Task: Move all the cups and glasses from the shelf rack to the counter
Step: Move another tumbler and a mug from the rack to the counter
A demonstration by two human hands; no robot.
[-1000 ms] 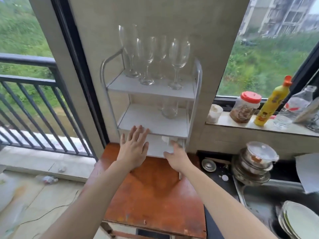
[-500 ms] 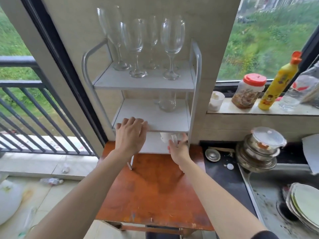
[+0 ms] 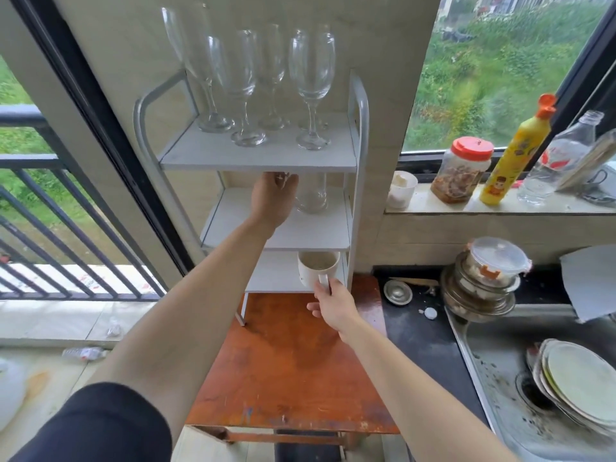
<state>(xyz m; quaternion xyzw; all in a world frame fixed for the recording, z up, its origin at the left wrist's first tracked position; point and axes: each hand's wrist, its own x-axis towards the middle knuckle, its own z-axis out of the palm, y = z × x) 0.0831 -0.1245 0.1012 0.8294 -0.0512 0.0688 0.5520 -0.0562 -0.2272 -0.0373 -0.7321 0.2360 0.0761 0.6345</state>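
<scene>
A white three-tier shelf rack stands on a red-brown wooden table. Several stemmed wine glasses stand on its top tier. A clear tumbler sits at the back of the middle tier. My left hand reaches into the middle tier just left of the tumbler, fingers curled under the top shelf, holding nothing that I can see. My right hand pinches the handle of a white mug, which is at the front edge of the bottom tier, tilted toward me.
A black counter lies right of the table with a small metal lid, stacked bowls and a sink holding plates. The window sill carries a small cup, a red-lidded jar, a yellow bottle and a clear bottle.
My left hand rose from the front edge of the middle shelf into the middle tier beside the tumbler. My right hand has drawn the white mug forward out of the bottom tier by its handle.
</scene>
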